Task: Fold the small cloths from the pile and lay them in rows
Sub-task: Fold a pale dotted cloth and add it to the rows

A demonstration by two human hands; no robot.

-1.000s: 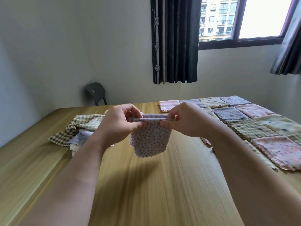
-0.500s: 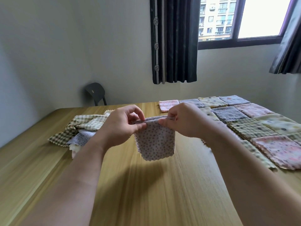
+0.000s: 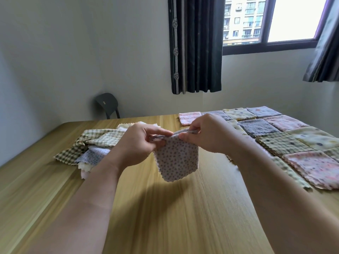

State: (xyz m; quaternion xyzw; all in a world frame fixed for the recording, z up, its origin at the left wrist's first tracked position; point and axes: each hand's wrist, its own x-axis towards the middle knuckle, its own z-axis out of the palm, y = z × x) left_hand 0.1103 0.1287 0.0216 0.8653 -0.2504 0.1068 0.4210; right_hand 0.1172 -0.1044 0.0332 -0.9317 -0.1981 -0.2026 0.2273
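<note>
While the fingers [image 3: 184,138] of both hands pinch its top edge, the dotted cloth [image 3: 178,160] hangs doubled over at the middle of the frame, clear above the worktop [image 3: 165,217]. The left hand [image 3: 139,143] grips one corner and the right hand [image 3: 207,134] the other, so the edge runs left to right between them. The pile [image 3: 95,143] lies centre left; the rows [image 3: 275,136] fill the right side, nearer the right hand, so laying down likely goes rightward.

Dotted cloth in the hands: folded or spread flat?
Folded: the dotted cloth hangs doubled, its layered top edge pinched by the left hand and right hand, above the table.
</note>
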